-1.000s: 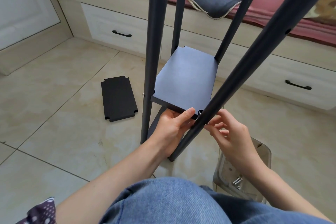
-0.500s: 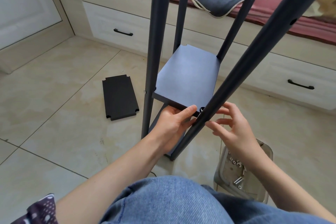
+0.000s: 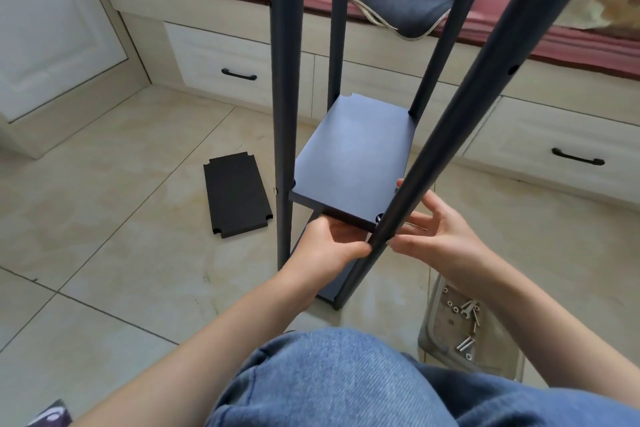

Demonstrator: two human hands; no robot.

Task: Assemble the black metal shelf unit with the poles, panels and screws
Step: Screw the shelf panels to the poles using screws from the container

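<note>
Both hands meet at the near right pole (image 3: pixel 446 149) of the half-built shelf (image 3: pixel 353 152). Left hand (image 3: pixel 325 250) cups under the panel's (image 3: pixel 356 149) front right corner, fingers curled up beneath its edge, thumb tip against the pole. Right hand (image 3: pixel 440 239) is partly open, fingers spread; thumb and forefinger touch the pole just below the panel, and whether they pinch a screw cannot be told. Four poles stand on the tiled floor (image 3: pixel 104 218). A spare panel (image 3: pixel 235 196) lies flat to the left. Screws (image 3: pixel 465 341) sit in a clear tray (image 3: pixel 429 333) at right.
</note>
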